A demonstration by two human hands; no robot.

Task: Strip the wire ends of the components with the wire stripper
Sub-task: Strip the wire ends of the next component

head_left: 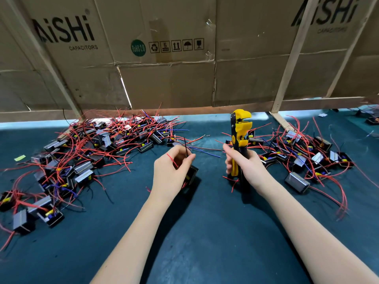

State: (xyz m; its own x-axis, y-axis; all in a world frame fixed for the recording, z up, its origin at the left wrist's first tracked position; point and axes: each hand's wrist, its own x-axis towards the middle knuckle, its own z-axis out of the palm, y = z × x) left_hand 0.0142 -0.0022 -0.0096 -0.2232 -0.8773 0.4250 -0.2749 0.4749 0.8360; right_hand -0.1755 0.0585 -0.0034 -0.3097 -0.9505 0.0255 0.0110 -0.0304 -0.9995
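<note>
The right hand [240, 160] is wrapped around the handles of the wire stripper [239, 138], holding it upright with its yellow head pointing to 12 o'clock and the mouth facing 3 o'clock, probably so a wire end can be fed in sideways without shifting the grip. The left hand [172, 171] sits just to 9 o'clock of it, holding a small black component [191, 175] low against the palm side while the thumb and fingertips pinch a thin black wire [185, 147] that stands up toward 12 o'clock; a short red wire [171, 159] curls across the knuckles. Holding the wire this near its free end would keep it stiff enough to aim at the tool's mouth. The two hands are close but apart, and the wire tip is not yet at the stripper's head, so the step in hand looks like lining up the wire for a strip. On the dark green surface [205, 232], a large heap of components [98, 152] with tangled red leads lies at 10 o'clock, and a smaller pile [303, 154] lies at 2 o'clock; which is finished work and which is waiting cannot be told from here. A wall of flattened cardboard boxes [164, 48] on a wooden frame closes off the far side at 12 o'clock.
</note>
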